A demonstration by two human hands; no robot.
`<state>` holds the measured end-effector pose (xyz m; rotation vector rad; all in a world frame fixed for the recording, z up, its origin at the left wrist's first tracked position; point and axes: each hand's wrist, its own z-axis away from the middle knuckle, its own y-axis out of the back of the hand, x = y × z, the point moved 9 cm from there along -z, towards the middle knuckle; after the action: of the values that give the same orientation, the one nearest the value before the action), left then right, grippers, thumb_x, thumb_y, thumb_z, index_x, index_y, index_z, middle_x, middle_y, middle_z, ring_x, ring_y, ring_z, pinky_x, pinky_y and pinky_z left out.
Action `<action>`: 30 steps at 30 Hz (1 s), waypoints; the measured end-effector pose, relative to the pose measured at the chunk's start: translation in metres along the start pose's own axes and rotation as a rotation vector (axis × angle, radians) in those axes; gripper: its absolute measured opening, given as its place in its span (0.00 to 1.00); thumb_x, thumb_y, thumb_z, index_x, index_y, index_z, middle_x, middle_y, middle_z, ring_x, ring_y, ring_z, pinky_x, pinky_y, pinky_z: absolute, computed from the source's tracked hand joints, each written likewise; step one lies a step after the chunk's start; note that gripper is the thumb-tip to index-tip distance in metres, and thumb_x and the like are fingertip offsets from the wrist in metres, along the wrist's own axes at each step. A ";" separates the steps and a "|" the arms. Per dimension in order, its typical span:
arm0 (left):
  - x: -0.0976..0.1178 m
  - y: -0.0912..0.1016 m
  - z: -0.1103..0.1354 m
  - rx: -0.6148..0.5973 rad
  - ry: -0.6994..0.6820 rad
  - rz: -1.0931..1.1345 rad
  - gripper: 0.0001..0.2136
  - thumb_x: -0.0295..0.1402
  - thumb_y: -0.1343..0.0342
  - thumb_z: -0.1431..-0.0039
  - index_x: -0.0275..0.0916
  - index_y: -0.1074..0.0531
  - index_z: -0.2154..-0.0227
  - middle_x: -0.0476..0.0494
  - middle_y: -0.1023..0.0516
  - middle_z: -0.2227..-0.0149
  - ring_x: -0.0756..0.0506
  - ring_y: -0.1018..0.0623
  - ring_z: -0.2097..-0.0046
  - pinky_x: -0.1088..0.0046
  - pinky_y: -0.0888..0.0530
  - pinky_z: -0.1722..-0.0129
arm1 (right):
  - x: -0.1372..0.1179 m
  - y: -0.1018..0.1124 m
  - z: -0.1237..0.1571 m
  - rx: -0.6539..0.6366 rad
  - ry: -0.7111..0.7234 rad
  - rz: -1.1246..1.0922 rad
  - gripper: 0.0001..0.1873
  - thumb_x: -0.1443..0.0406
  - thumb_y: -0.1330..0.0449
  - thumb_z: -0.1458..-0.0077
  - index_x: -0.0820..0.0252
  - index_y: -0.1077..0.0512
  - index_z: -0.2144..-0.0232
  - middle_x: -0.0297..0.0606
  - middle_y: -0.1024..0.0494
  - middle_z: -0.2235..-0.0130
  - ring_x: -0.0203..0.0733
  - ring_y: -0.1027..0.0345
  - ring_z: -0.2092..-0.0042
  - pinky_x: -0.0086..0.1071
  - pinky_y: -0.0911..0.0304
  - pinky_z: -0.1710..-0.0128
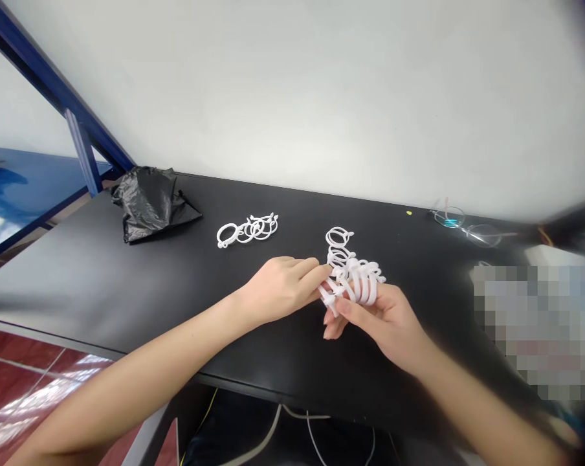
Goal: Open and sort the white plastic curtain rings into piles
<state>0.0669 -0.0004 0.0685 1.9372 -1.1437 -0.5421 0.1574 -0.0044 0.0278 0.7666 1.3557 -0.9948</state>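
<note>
1. Gripping a bunch of white plastic curtain rings [353, 279], the right hand [384, 321] was curled, its fingers wrapped under the bunch and its thumb pressed across the rings.
2. The left hand [283, 289] came in from the other side, its fingers lying close together with the fingertips [321, 270] against the rings. The bunch was held in the air between both hands, just above the tabletop [292, 349].
3. Below the tabletop's front edge hung pale cables [292, 430], and a glossy red floor [21, 382] showed to the left.
4. A pixelated patch [535, 330] hid whatever lay at the right of the tabletop.
5. A smaller cluster of the same rings [247, 230] lay flat on the black surface, beyond the hands.
6. Farther left sat a crumpled black plastic bag [151, 202], and clear-framed eyeglasses [467, 224] lay far to the right.
7. A white wall [292, 84] and a blue metal frame [54, 84] rose behind. No brand, label or writing could be read.
</note>
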 end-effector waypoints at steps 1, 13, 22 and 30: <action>0.002 -0.001 0.000 -0.006 -0.022 -0.039 0.13 0.29 0.62 0.30 0.37 0.35 0.67 0.51 0.31 0.77 0.51 0.32 0.78 0.74 0.37 0.78 | 0.002 -0.003 0.000 -0.031 -0.014 0.009 0.12 0.60 0.39 0.40 0.63 0.23 0.71 0.37 0.20 0.73 0.37 0.23 0.72 0.29 0.25 0.70; -0.009 -0.021 0.007 -0.094 0.128 0.274 0.15 0.31 0.63 0.31 0.39 0.42 0.76 0.53 0.36 0.81 0.52 0.39 0.81 0.75 0.42 0.80 | -0.008 -0.004 0.010 0.053 0.203 0.154 0.15 0.64 0.44 0.36 0.59 0.22 0.73 0.35 0.20 0.71 0.36 0.25 0.68 0.29 0.28 0.64; -0.022 -0.029 0.010 -0.143 0.323 0.577 0.05 0.30 0.53 0.38 0.37 0.33 0.67 0.48 0.28 0.72 0.51 0.31 0.75 0.76 0.36 0.74 | -0.004 -0.002 0.006 0.022 0.111 0.141 0.17 0.61 0.44 0.36 0.61 0.23 0.74 0.36 0.22 0.74 0.37 0.26 0.68 0.30 0.28 0.64; -0.009 -0.045 0.007 -0.245 0.487 1.182 0.08 0.23 0.54 0.45 0.35 0.31 0.66 0.50 0.28 0.73 0.52 0.28 0.72 0.77 0.30 0.69 | 0.017 -0.019 0.000 -0.189 -0.066 -0.077 0.14 0.57 0.39 0.42 0.63 0.23 0.69 0.36 0.23 0.77 0.36 0.27 0.75 0.31 0.29 0.69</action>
<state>0.0810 0.0163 0.0279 0.8332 -1.5264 0.3961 0.1397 -0.0145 0.0125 0.5389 1.4074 -0.9286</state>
